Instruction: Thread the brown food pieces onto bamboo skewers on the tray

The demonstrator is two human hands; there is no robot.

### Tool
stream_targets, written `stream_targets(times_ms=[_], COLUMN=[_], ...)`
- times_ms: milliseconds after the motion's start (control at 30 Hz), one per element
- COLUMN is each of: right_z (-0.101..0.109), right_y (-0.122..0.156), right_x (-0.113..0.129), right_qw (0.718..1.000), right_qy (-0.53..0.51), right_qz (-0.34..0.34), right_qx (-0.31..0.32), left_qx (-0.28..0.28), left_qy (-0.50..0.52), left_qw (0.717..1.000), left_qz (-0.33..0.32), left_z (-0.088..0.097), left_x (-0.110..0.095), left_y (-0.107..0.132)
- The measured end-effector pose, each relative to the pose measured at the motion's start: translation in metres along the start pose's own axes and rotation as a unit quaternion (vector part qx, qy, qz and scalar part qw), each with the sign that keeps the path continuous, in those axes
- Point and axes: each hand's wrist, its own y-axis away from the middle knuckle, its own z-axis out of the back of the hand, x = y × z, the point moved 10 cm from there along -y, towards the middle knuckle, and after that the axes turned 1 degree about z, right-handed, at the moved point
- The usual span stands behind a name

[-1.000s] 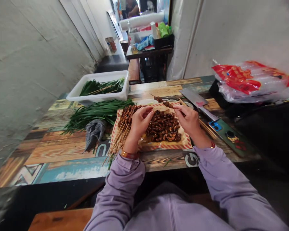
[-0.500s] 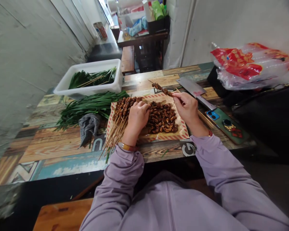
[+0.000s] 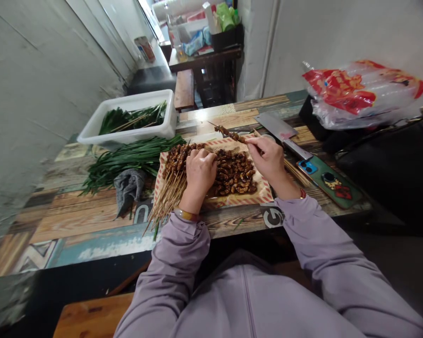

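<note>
Over the paper tray (image 3: 264, 195) on the desk (image 3: 91, 220), the right hand (image 3: 270, 162) pinches a skewer (image 3: 232, 135) at the far side. The left hand (image 3: 199, 173) lies curled on the pile of brown bits (image 3: 236, 171); I cannot tell if it holds one.

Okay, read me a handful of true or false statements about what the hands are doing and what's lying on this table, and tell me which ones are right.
1. The right hand holds a part-loaded skewer. True.
2. A cleaver lies on the table beyond the right hand. True.
3. The left hand grips the cleaver. False: it is down on the loose brown pieces in the tray.
4. Long green leaves lie left of the tray. True.
5. The cleaver rests on the green leaves. False: it lies on bare table, at the tray's far right.
</note>
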Motion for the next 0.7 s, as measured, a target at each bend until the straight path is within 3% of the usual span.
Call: stream_targets(times_ms=[267,700], right_z=[-0.005,-0.018], right_y=[0.002,0.007], right_x=[-0.002,0.001], right_qw=[1.0,0.999], right_qy=[0.003,0.0], right_qz=[-0.015,-0.01], right_qx=[0.017,0.04], left_qx=[0.055,0.07], left_qy=[-0.018,-0.051], left_qw=[0.998,0.996], left_qz=[-0.001,0.0], left_z=[-0.012,-0.015], left_x=[-0.001,0.0], left_y=[0.002,0.003])
